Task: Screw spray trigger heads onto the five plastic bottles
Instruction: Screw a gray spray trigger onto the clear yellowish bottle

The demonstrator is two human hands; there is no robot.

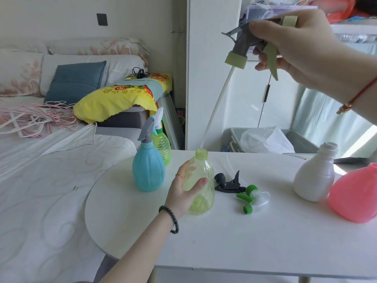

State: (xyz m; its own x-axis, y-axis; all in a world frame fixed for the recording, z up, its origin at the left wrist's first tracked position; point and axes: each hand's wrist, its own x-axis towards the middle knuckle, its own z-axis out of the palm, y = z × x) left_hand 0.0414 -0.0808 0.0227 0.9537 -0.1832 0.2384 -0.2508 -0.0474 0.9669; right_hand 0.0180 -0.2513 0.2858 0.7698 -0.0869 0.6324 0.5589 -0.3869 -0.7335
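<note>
The left hand, nearest the viewer, is gripping a yellow-green bottle, thumb and fingers curled round its body, as it is standing upright mid-counter. High at one o'clock, the right hand is clutching a grey trigger head. Its white dip tube is slanting down, with the tip at the bottle's open mouth. A blue bottle and a green bottle, both capped, are standing at ten o'clock. A black trigger head and a green trigger head are lying at three o'clock. Farther out that way, a white bottle and a pink bottle are standing uncapped.
</note>
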